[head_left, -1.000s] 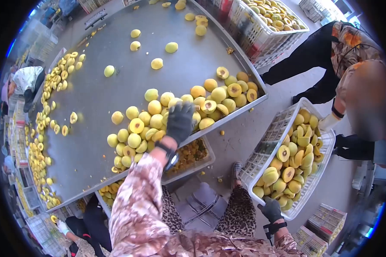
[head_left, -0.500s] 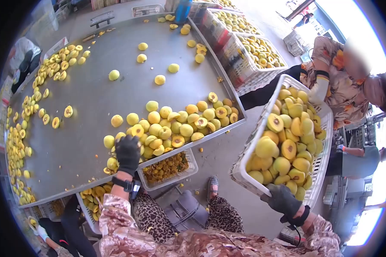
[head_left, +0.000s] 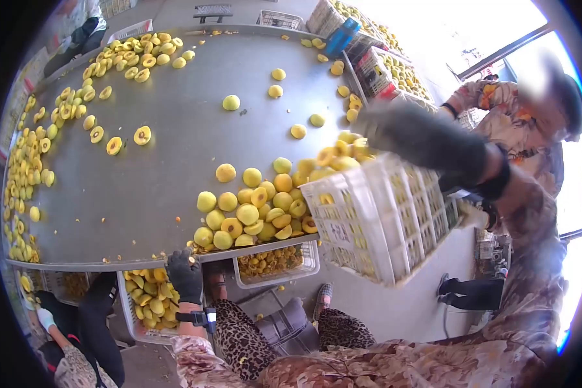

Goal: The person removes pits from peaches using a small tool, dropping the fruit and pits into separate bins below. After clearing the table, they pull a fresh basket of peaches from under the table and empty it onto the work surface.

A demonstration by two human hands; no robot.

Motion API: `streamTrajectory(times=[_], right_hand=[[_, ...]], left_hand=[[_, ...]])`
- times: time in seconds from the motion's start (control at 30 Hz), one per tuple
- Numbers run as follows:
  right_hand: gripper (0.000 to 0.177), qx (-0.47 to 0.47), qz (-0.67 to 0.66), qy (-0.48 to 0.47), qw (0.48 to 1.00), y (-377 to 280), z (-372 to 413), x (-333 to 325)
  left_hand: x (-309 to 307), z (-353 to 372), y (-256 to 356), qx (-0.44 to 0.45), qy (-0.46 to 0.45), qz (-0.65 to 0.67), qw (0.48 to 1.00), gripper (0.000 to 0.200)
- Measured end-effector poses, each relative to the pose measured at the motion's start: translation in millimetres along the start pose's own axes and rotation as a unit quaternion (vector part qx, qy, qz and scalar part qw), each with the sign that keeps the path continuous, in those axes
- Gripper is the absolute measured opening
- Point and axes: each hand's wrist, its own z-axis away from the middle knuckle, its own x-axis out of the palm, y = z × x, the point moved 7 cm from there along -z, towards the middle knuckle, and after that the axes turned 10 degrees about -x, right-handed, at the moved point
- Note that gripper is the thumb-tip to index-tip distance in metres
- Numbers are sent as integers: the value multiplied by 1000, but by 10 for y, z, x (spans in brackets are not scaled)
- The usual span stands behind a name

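A white plastic crate [head_left: 355, 223] of halved yellow peaches [head_left: 336, 155] is tilted over the right corner of the metal table [head_left: 142, 194]. My right hand [head_left: 427, 139], black-gloved and smeared by motion, is at the crate's raised rim. A co-worker's pale-gloved hand [head_left: 475, 216] is at the crate's far lower side. My left hand [head_left: 185, 275], also black-gloved, is at the table's front edge with its fingers curled. A small yellowish bit shows at its fingertips; I cannot tell what it is. A heap of peaches [head_left: 252, 210] lies between the hands.
Below the front edge are a crate of peach halves [head_left: 152, 304] and a tub of brown-yellow scraps [head_left: 271, 262]. More halves [head_left: 64, 113] line the table's left side. A blue bottle [head_left: 343, 37] stands at the far corner near stacked full crates [head_left: 394, 74]. A stool [head_left: 291, 326] is by my legs.
The crate has swung left and tipped toward the table, with my right hand moving up and left alongside it. My left hand has drawn back from the peach heap to the table's front edge.
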Motion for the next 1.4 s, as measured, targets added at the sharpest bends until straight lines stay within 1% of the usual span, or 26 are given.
streamTrajectory(times=[0.03, 0.1, 0.13, 0.17, 0.27, 0.3, 0.37, 0.4, 0.47, 0.57, 0.67, 0.73, 0.77, 0.83, 0.9, 1.0, 1.03, 1.07, 1.1, 1.13, 1.17, 1.2, 1.27, 1.33, 1.37, 1.4], right_hand=[[28, 75, -43, 82, 993, 134, 286, -350], [34, 164, -64, 213, 961, 267, 969, -674], [37, 194, -62, 262, 943, 257, 1309, -667], [40, 225, -64, 309, 922, 236, 1642, -545], [50, 298, -90, 400, 862, 42, 2312, 358], [53, 310, -112, 426, 842, -32, 2331, 749], [59, 336, -149, 456, 811, -307, 2345, 1496], [62, 339, -161, 462, 803, -476, 2246, 1748], [68, 322, -149, 468, 810, -796, 1881, 1897], [75, 278, -87, 485, 825, -984, 1331, 1533], [78, 212, -31, 531, 820, -1001, 963, 1262], [80, 166, 6, 548, 820, -956, 810, 1274], [80, 147, 25, 555, 819, -930, 760, 1304], [80, 109, 36, 551, 826, -884, 661, 1260], [77, 78, 50, 541, 836, -809, 428, 905], [79, 9, 76, 540, 838, -494, -311, 28], [75, -27, 81, 552, 830, -274, -626, -287], [73, -76, 60, 546, 832, 2, -965, -555], [69, -79, -9, 536, 841, 396, -1363, -678], [64, -63, -88, 476, 873, 610, -1579, -832], [64, -65, 64, 489, 868, 568, -1560, -1067], [63, -96, 97, 468, 873, 484, -1538, -1260], [65, -142, 13, 485, 863, 217, -1199, -1394], [79, -119, 81, 493, 858, -205, -706, -1079], [76, -70, 74, 463, 880, -437, -514, -592], [74, -21, 71, 430, 900, -667, -318, -97]], left_hand=[[29, 34, -31, -9, -2, -1, 1000, 26], [94, 110, -50, -38, -14, 66, 997, 28], [123, 121, -80, -54, -13, 95, 994, 29], [189, 176, -117, -30, 25, 73, 997, 30], [180, 222, 56, -51, 15, 59, 997, 21], [145, 192, 103, -51, 23, 49, 997, 17], [-11, 76, 414, 25, 34, -54, 998, 18], [-40, -17, 467, 15, 28, -100, 994, 19], [41, -210, 620, 12, -6, -183, 983, 20], [331, -531, 411, 5, 100, -205, 974, 20], [462, -584, 353, -33, 80, -238, 967, 25], [651, -437, 118, -64, 55, -185, 979, 30], [695, -357, -3, -119, 57, -222, 966, 33], [714, -342, -28, -144, 50, -186, 971, 34], [700, -327, -21, -160, 43, -182, 969, 35], [666, -370, 42, -163, 25, -185, 969, 35], [677, -376, -12, -157, 29, -189, 969, 35], [715, -386, -53, -147, 31, -193, 970, 35], [742, -344, -61, -136, 28, -195, 971, 36], [744, -298, -47, -134, 21, -196, 971, 36], [743, -316, -28, -133, 18, -195, 972, 37], [730, -349, -23, -135, 18, -194, 972, 37], [699, -308, -9, -119, 17, -174, 977, 36], [686, -354, 22, -120, 27, -173, 977, 35], [671, -362, 24, -129, 5, -193, 973, 34], [677, -347, 37, -125, -23, -261, 957, 32]])
